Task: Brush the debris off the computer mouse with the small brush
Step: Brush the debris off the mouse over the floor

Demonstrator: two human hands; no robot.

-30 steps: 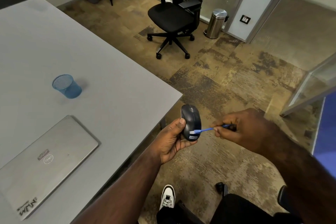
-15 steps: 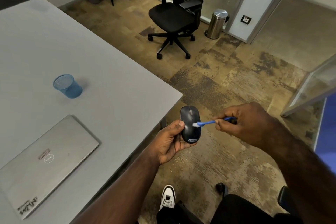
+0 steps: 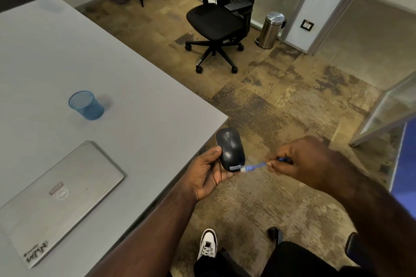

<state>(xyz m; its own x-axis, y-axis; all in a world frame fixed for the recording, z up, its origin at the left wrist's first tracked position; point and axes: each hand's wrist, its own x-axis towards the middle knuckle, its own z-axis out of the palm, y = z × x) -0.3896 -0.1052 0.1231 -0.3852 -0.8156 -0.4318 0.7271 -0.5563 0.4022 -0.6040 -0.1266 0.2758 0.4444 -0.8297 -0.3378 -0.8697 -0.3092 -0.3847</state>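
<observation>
A dark grey computer mouse (image 3: 229, 149) with a small label at its near end rests in my left hand (image 3: 206, 172), held just past the table corner over the floor. My thumb presses its left side and the fingers cup it from below. My right hand (image 3: 299, 162) pinches the handle of a small blue brush (image 3: 255, 167), which is slightly blurred. Its white tip touches the mouse's near right edge, beside the label.
A grey table (image 3: 135, 105) fills the left, with a closed silver laptop (image 3: 56, 195) and a blue mesh cup (image 3: 86, 104) on it. A black office chair (image 3: 218, 20) and a steel bin (image 3: 270, 29) stand farther off on the carpet. My shoe (image 3: 208, 243) is below.
The brush tip went up to the middle of the mouse, then swept back down to its near right edge. My right hand shifted with it; the left hand kept holding the mouse.
</observation>
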